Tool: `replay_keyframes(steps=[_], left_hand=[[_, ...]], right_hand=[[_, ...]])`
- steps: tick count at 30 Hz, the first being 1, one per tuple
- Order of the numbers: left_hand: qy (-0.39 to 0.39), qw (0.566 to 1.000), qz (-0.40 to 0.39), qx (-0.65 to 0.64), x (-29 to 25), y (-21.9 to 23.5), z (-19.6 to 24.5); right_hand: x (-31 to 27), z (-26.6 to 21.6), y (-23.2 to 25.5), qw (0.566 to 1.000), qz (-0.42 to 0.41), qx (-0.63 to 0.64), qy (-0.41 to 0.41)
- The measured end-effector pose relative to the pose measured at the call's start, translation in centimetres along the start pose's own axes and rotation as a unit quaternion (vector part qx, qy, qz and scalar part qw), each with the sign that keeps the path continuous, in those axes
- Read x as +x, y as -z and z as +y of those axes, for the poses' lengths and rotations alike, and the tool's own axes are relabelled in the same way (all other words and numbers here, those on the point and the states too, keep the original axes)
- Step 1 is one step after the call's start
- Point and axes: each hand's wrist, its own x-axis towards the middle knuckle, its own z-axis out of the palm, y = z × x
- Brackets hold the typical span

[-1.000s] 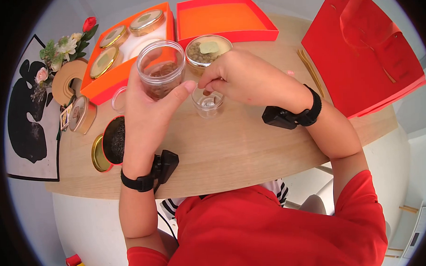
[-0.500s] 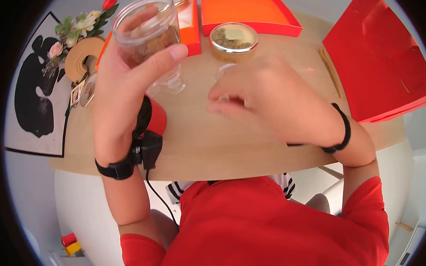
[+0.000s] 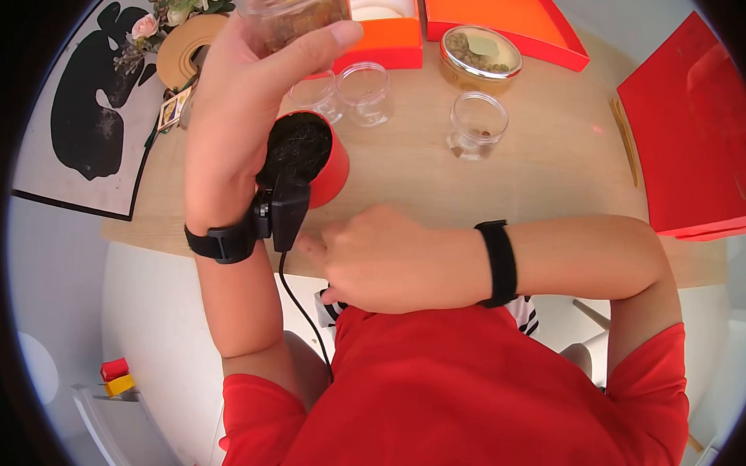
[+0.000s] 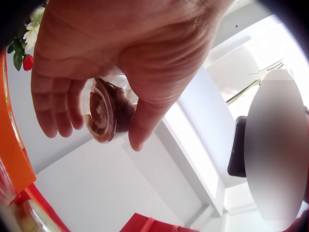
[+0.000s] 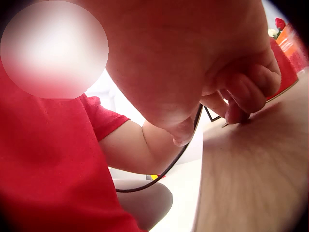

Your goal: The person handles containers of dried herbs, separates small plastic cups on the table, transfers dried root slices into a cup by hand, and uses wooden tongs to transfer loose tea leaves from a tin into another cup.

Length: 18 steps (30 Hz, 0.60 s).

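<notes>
My left hand (image 3: 246,114) holds up a clear round jar (image 3: 304,22) with brown pieces inside, its thumb and fingers round the jar's sides. In the left wrist view the jar (image 4: 104,111) sits tilted between fingers and thumb. Low at the table's front edge is my right hand (image 3: 382,257), palm down. Its thumb stands apart from loosely curled fingers (image 5: 246,92), whose tips are right at the tabletop. Behind the left wrist camera a red tin (image 3: 329,165) of dark, tea-like leaves lies tipped toward me. A small clear cup (image 3: 478,124) has brown bits in it.
Two more small clear cups (image 3: 365,94) stand behind the tin. At the back are a lidded round jar (image 3: 480,58), an orange gift box (image 3: 391,47) and an orange tray (image 3: 509,19). A red bag (image 3: 698,139) stands right; a picture frame (image 3: 97,95) and flowers (image 3: 168,18) are left.
My left hand has lifted the jar up and away from the table. My right hand has left the small cup and moved toward me and left to the table's front edge.
</notes>
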Motion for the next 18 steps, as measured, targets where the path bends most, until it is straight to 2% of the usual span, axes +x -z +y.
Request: replay_keyframes(steps=[3,7,9,10,13,16,17,18], left_hand=[[0.037,0.999,0.0,0.016,-0.6,0.8,-0.4],[0.046,0.999,0.001,-0.005,-1.3,-0.1,-0.8],[0.043,0.999,0.005,-0.025,-1.3,-0.7,-0.9],[0.033,0.999,-0.009,-0.02,-1.2,-0.9,-1.0],[0.015,0.998,-0.016,-0.052,-0.9,-2.1,-1.1],[0.058,0.996,-0.029,-0.063,-1.0,-2.5,-1.3],[0.052,0.996,-0.034,-0.066,-1.0,-2.6,-1.3],[0.06,0.995,-0.041,-0.065,-1.1,-2.7,-1.4]], right_hand=[[0.4,-0.5,-0.9,0.998,0.036,-0.049,0.022],[0.0,-1.4,-0.5,0.991,0.019,-0.126,0.037],[-0.4,-1.9,-0.8,0.981,0.09,-0.161,0.064],[-0.6,-2.1,-0.8,0.98,0.085,-0.171,0.058],[-1.0,-2.6,-0.9,0.978,0.074,-0.182,0.07],[-1.5,-2.9,-0.4,0.978,0.035,-0.187,0.084],[-1.8,-2.8,0.2,0.977,0.036,-0.194,0.08],[-2.2,-2.7,0.9,0.982,0.072,-0.157,0.078]])
